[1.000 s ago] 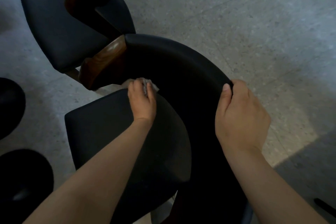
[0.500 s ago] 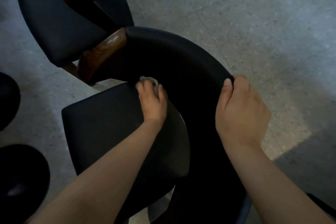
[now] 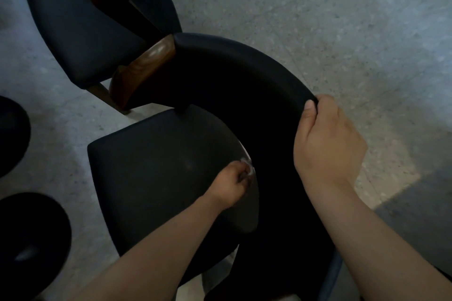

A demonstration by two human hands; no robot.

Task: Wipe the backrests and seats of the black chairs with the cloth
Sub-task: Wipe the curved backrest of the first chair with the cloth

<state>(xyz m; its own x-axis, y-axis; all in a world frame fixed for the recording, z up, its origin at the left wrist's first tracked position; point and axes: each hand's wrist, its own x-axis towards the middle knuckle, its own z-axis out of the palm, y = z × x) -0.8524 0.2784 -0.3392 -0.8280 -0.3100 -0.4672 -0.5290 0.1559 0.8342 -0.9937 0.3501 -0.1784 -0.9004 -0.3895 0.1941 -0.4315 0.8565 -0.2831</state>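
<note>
Fingers (image 3: 326, 101), right hand (image 3: 327, 146), grip backrest (image 3: 244, 56); second chair (image 3: 80, 19) beside armrest (image 3: 144, 68).

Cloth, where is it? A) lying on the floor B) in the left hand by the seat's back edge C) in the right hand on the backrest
B: the left hand grips the cloth at the rear edge of the seat; the right hand holds only the backrest.
</note>
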